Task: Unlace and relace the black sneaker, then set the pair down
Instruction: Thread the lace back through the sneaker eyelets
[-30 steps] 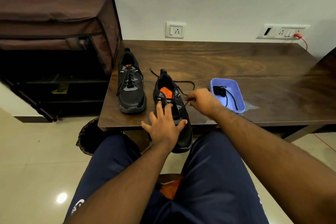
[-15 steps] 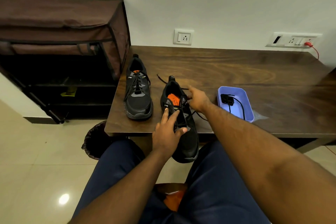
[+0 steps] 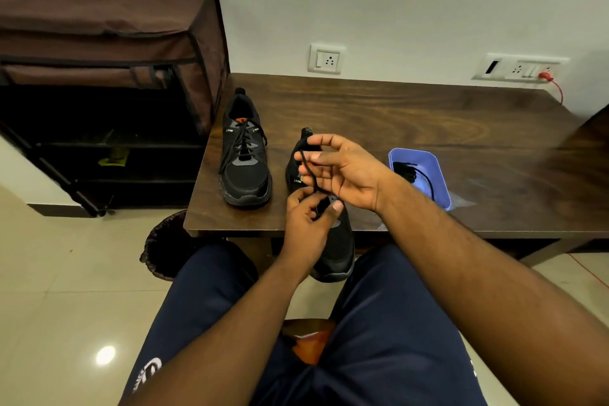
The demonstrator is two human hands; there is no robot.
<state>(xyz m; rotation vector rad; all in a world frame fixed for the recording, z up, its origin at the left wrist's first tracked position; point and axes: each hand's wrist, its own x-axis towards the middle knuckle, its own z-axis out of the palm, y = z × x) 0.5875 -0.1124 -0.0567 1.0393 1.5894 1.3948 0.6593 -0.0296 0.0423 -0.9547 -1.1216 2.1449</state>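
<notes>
Both hands work the lace (image 3: 308,171): right hand (image 3: 342,171) pinches it raised, left hand (image 3: 308,217) pinches it at the sneaker (image 3: 333,241), keeping it taut for threading.

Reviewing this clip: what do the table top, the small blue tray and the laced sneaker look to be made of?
Table: dark wood or wood-look laminate; swirling grain shows, with a soft sheen. Blue tray: probably moulded plastic; one even colour, smooth walls, rounded corners. Laced sneaker: seemingly black woven mesh with grey panels, matte, on what looks like a rubbery sole with slight gloss at the toe.
</notes>
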